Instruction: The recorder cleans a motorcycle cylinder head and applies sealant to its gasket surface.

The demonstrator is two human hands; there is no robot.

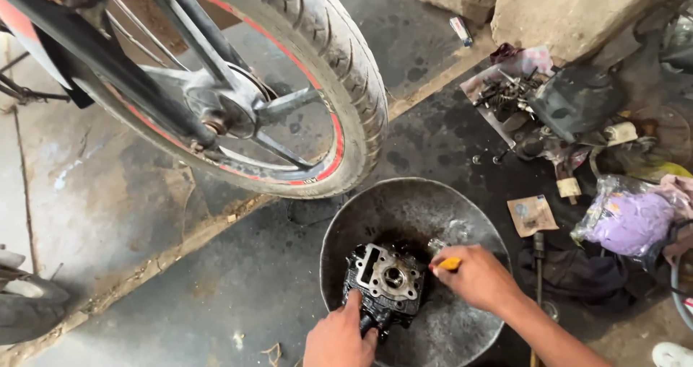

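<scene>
I see my left hand [339,334] clamped on the near side of a grimy black metal engine cylinder block [385,286], thumb up against its left face, steadying it. The block sits in a wide, round, dull grey metal basin [404,208], at the near-left part of the bowl, where dark oily liquid pools around it. Its pale silver top face with the round bore points up toward me.

My right hand [476,274] is closed around a small yellow-handled tool [449,264], only the yellow end showing past my fingers, its tip just beside the block's right edge; I cannot tell whether it touches.

The basin rests on a dark, oil-stained concrete floor [238,280]. Just beyond its far rim stands a black motorcycle tyre on a red-striped alloy wheel [289,85]. To the right of the basin lie a small brown paper packet [532,215], a clear plastic bag with purple cloth inside [629,219], and, further back, a heap of dark greasy engine parts [548,103] on a sheet.
</scene>
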